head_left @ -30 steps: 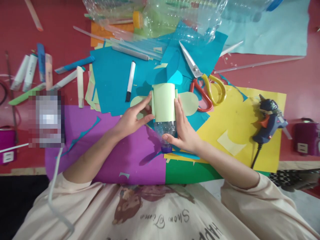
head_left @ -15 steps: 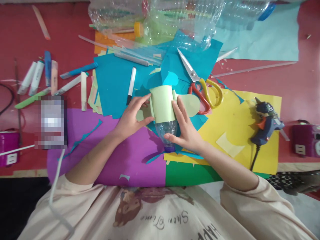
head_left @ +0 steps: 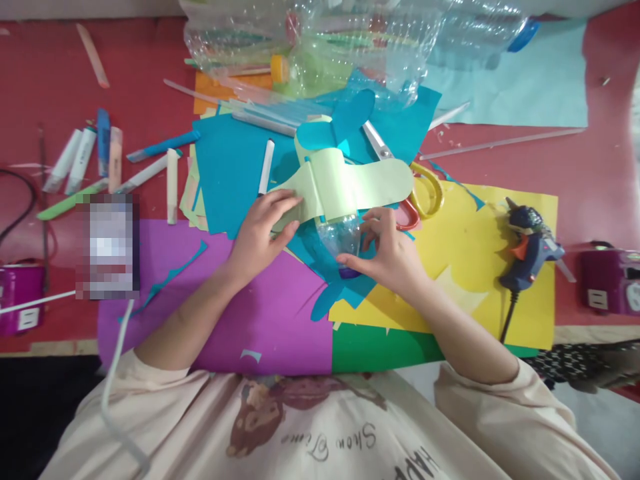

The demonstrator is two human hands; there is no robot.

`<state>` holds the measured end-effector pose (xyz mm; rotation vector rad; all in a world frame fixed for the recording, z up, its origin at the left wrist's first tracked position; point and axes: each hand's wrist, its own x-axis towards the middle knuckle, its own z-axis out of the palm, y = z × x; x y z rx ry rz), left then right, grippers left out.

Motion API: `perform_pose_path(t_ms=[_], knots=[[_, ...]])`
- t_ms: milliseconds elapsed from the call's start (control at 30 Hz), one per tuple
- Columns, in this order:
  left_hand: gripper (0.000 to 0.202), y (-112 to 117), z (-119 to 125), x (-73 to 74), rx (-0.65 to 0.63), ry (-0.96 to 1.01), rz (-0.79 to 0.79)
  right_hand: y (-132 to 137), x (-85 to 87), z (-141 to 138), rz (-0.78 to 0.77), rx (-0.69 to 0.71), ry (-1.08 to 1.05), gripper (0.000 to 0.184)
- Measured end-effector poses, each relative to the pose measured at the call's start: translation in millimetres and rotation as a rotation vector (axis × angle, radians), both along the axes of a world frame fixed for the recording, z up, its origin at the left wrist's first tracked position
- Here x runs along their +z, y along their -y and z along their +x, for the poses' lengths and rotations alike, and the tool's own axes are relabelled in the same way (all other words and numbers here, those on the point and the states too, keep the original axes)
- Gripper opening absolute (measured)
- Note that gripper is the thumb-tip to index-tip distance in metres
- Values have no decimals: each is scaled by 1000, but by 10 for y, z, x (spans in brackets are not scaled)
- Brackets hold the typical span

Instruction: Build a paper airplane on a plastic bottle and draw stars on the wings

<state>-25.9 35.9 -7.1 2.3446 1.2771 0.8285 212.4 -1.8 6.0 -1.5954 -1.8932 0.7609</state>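
A small clear plastic bottle (head_left: 339, 240) lies neck toward me, its purple cap (head_left: 349, 272) at the near end. Pale green paper (head_left: 334, 183) wraps its body, with rounded flaps spreading left and right, and a blue paper piece with lobes (head_left: 354, 113) shows at the far end. My left hand (head_left: 263, 230) grips the left flap between thumb and fingers. Curled around the neck beside the cap is my right hand (head_left: 387, 247), its thumb on the bottle. Blue paper (head_left: 327, 300) shows beneath the neck.
Scissors (head_left: 427, 193) lie partly under the right flap. A glue gun (head_left: 533, 243) rests on yellow paper (head_left: 480, 213) at right. Several markers (head_left: 80, 160) and a phone (head_left: 113, 247) are at left. Large clear bottles (head_left: 350, 47) stand along the back.
The bottle has turned and tilted, so its side flaps and the blue lobed piece now show more. My right hand has shifted from the paper wrap to the neck.
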Motion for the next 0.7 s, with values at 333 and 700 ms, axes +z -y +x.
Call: perform_pose_path(t_ms=[333,700], knots=[[35,2,-3,30,76,-16,-8,-206,26,261,168,-4,0,34],[28,-31,-31,-31,89,7,-15,-984,111,419,205,64,120,36]])
